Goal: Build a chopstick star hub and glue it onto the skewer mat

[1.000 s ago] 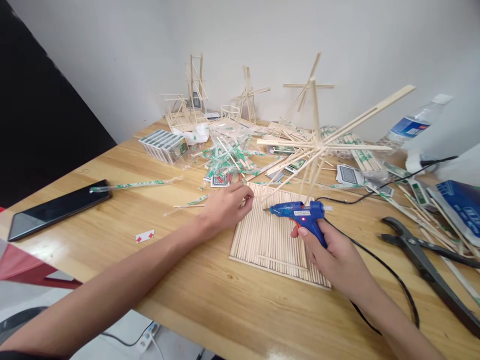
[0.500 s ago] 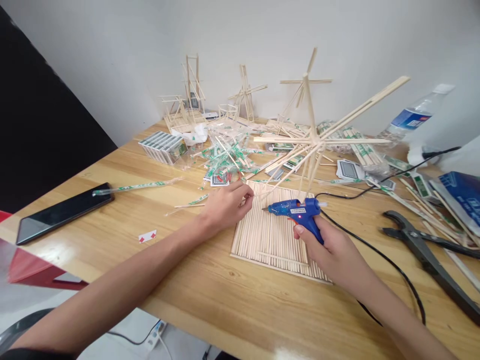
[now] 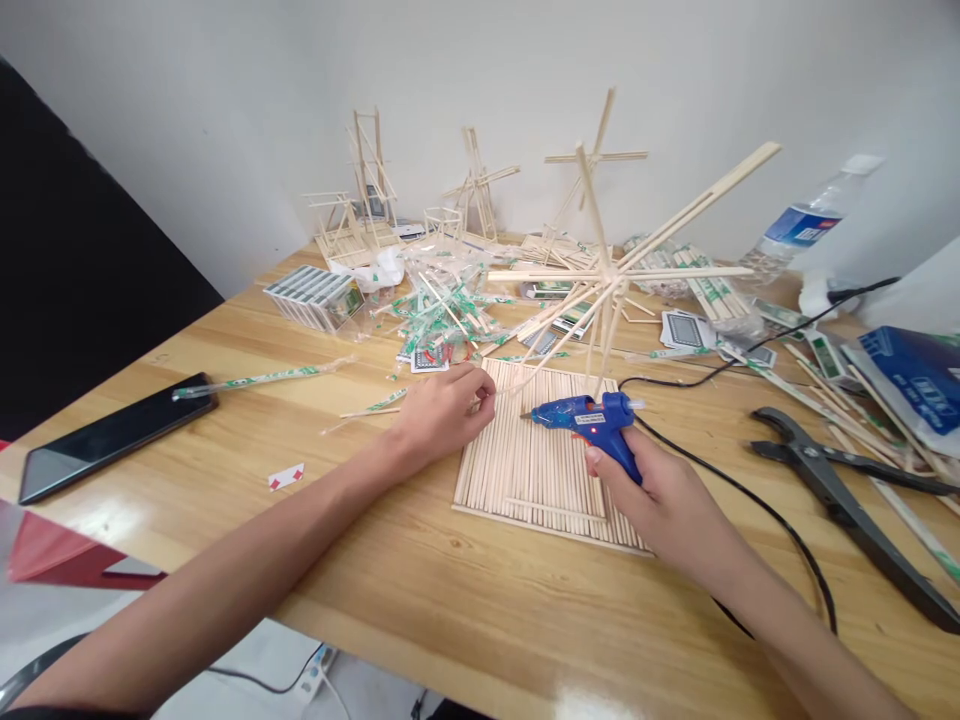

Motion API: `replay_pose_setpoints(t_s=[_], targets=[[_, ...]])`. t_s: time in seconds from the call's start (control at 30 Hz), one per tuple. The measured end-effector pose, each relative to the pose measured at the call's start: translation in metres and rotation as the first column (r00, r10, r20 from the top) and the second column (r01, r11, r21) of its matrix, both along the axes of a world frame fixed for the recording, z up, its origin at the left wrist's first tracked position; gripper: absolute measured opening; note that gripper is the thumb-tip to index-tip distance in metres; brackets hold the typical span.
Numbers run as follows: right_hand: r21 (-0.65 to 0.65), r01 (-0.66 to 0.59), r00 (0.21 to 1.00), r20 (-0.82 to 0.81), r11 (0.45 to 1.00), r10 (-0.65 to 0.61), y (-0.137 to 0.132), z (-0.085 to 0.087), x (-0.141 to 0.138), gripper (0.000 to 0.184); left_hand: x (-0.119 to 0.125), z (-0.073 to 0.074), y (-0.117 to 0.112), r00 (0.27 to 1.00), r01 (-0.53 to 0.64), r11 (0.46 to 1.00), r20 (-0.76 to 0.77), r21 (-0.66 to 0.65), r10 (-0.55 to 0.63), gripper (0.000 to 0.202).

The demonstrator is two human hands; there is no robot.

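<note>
My right hand (image 3: 656,485) grips a blue hot glue gun (image 3: 581,413). Its nozzle points left over a mat of wooden sticks (image 3: 544,465), a small light glows on its side, and a clear glue stick pokes out behind. Left of the nozzle, my left hand (image 3: 442,415) is closed, thumb and fingertips pinching a thin wooden stick (image 3: 504,392); the fingers hide part of it. Above the mat's far side rises a wheel-like frame of stick spokes (image 3: 611,280), some slanting down toward the mat. One short stick (image 3: 555,510) lies across the mat's near part.
A phone (image 3: 112,435) and a card piece (image 3: 286,477) lie left. Behind are a card box (image 3: 315,298), wrappers (image 3: 446,310) and stick models (image 3: 476,185). Pliers (image 3: 840,490), a black cord (image 3: 757,490), a bottle (image 3: 806,220) and a blue packet (image 3: 911,380) are right.
The whole view has shifted slightly, so things appear a little farther left. Both hands keep their holds, and the glue gun stays over the mat with its nozzle near my left hand.
</note>
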State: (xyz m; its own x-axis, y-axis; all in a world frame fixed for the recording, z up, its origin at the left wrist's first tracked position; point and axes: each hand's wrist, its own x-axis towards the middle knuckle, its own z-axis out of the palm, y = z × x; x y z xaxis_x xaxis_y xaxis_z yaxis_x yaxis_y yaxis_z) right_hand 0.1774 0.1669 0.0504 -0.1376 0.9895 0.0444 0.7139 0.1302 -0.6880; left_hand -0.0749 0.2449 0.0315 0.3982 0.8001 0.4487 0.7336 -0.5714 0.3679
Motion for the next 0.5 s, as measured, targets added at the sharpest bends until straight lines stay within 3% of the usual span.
replay_pose_setpoints(t_s=[0.23, 0.5], targets=[[-0.053, 0.01, 1.0, -0.019, 0.999, -0.011, -0.0044, -0.0001, 0.0014, 0.033, -0.0006, -0.0008, 0.0002, 0.998, 0.054, 0.999, -0.014, -0.005, -0.054, 0.01], [0.008, 0.031, 1.0, 0.004, 0.999, -0.031, -0.0035, -0.0029, 0.0049, 0.031, -0.0007, -0.0001, 0.0002, 0.998, 0.057, 0.998, -0.028, 0.004, -0.057, 0.01]])
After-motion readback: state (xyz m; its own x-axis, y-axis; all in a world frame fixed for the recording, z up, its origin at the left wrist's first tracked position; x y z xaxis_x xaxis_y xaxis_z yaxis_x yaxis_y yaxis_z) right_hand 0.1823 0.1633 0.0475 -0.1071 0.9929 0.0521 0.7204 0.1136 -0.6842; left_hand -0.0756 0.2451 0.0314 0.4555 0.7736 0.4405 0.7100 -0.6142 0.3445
